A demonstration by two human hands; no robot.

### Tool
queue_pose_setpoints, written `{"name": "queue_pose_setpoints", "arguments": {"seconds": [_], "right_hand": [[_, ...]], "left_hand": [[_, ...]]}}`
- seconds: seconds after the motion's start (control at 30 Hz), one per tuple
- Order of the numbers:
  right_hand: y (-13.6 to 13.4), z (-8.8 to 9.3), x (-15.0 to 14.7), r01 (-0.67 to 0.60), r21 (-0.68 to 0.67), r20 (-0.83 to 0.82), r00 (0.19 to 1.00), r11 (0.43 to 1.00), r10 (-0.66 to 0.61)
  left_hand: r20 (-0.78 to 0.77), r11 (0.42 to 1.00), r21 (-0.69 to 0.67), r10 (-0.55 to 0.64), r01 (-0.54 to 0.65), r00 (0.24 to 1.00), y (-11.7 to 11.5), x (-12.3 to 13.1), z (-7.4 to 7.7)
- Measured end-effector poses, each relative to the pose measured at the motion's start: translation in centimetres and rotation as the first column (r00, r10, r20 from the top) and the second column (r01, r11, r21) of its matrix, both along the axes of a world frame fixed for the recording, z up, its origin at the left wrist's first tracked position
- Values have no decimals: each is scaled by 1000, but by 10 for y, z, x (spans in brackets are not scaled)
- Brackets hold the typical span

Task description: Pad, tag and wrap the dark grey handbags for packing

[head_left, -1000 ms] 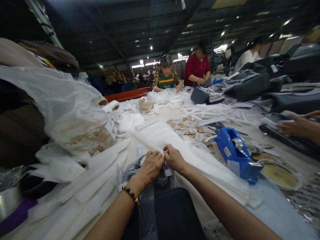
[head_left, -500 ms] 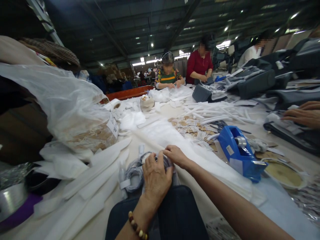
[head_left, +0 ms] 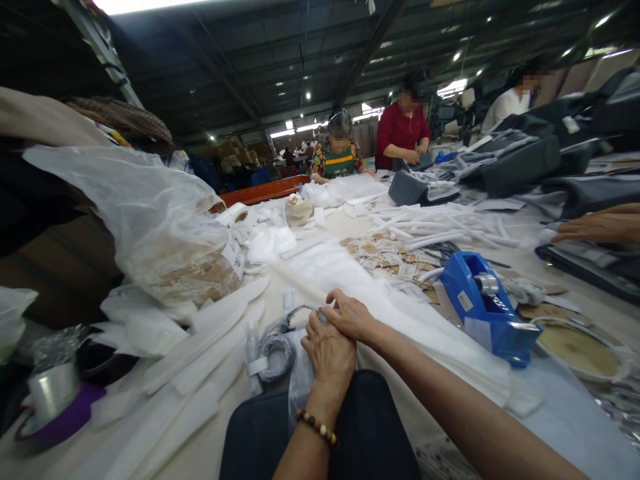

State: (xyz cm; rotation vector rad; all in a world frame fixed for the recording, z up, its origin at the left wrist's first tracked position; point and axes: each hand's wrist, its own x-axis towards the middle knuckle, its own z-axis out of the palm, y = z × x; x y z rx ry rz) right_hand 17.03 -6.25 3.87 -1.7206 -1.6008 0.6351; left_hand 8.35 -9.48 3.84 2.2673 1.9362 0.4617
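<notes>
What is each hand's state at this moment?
Left hand: partly curled; whether it holds anything cannot be told.
Right hand: also partly curled; its hold is unclear.

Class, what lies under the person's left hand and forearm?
Beneath the forearm is a dark item with rounded corners; a translucent strip shows beside the left hand. Whatever lies under the palm is covered.

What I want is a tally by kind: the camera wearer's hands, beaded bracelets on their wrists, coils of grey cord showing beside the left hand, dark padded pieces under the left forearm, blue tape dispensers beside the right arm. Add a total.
Left hand and right hand: 2
Beaded bracelet: 1
Grey cord coil: 1
Dark padded piece: 1
Blue tape dispenser: 1
Total: 6
</notes>
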Motion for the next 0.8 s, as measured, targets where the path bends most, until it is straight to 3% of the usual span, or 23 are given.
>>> {"name": "queue_pose_setpoints", "arguments": {"seconds": [0.4, 0.8], "right_hand": [[23, -14, 0, 43, 54, -160, 986, 998, -34], [34, -19, -3, 95, 203, -290, 956, 975, -33]], "left_hand": [[-52, 1000, 13, 4, -3, 999, -1, 6, -7], [-91, 1000, 1, -7, 7, 996, -5, 3, -13]]}}
